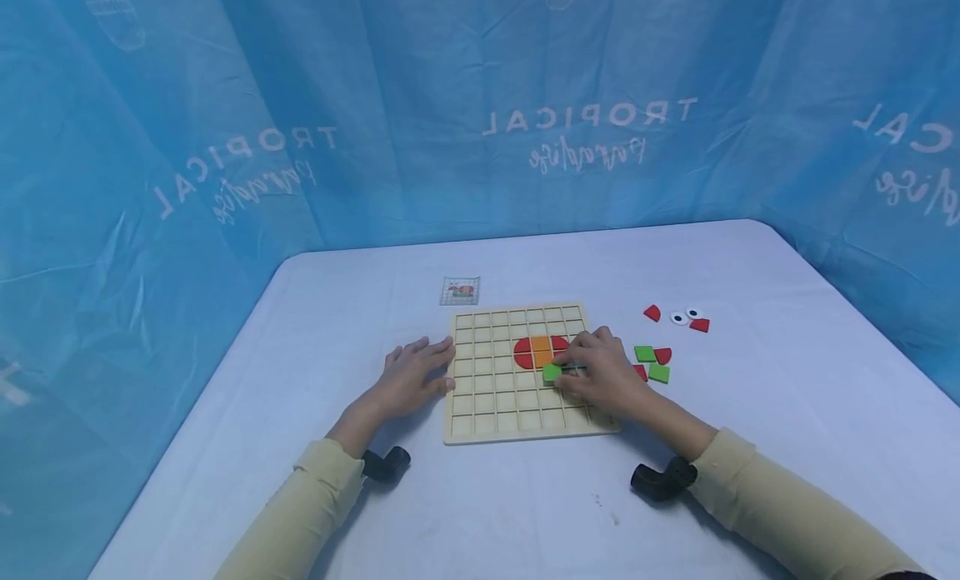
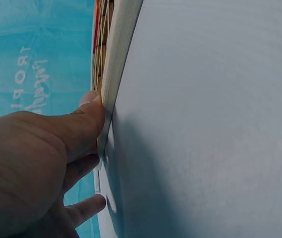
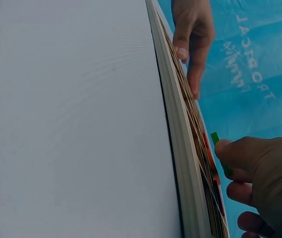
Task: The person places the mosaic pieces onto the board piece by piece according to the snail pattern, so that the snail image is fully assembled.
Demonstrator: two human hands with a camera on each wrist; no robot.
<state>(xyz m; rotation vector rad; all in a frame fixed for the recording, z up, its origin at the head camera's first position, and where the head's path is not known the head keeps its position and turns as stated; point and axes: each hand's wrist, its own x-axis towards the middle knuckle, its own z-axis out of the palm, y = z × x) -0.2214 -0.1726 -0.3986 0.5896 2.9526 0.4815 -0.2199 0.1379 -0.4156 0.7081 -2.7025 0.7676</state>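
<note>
Board (image 1: pixel 505 382) with inset orange squares (image 1: pixel 542 345)

L grip (image 1: pixel 414 378) w/ fingers extended, R grip (image 1: pixel 600 370) in thumb-&-finger pinch

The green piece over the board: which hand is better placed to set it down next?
Probably the right hand: it pinches the green piece over the board. The left hand touches the board's left edge, away from the piece.
</note>
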